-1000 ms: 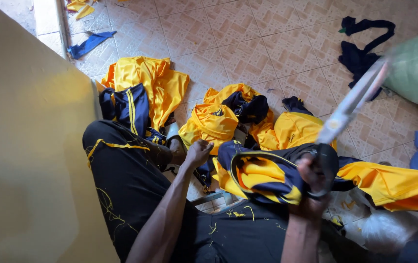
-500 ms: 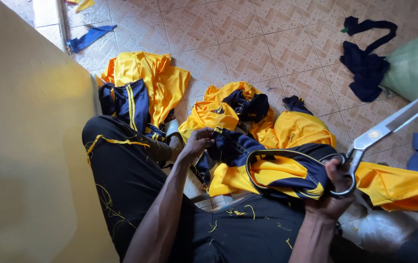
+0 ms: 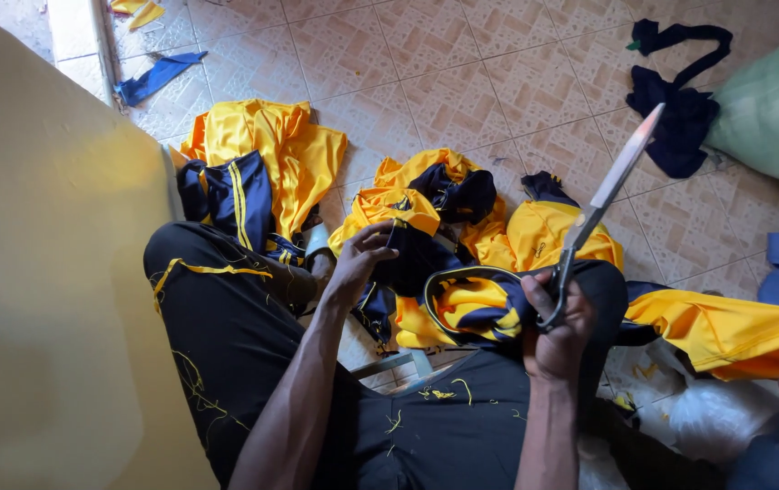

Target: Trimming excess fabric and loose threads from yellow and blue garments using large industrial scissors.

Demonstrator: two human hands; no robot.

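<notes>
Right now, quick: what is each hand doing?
Left hand: closed, fingers pinching the yellow and navy garment.
Right hand: closed on the scissors, blades up.

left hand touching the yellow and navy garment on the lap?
Touching. The head view shows the left hand with its fingers pinching the navy edge of the garment; no gap shows between them.

Garment (image 3: 471, 304) yellow with navy trim and stripes; scissors (image 3: 603, 204) silver blades, dark handles. Trousers (image 3: 226, 336) black with yellow threads. Floor (image 3: 462, 82) tan patterned tiles, sack (image 3: 775, 109) pale green.
</notes>
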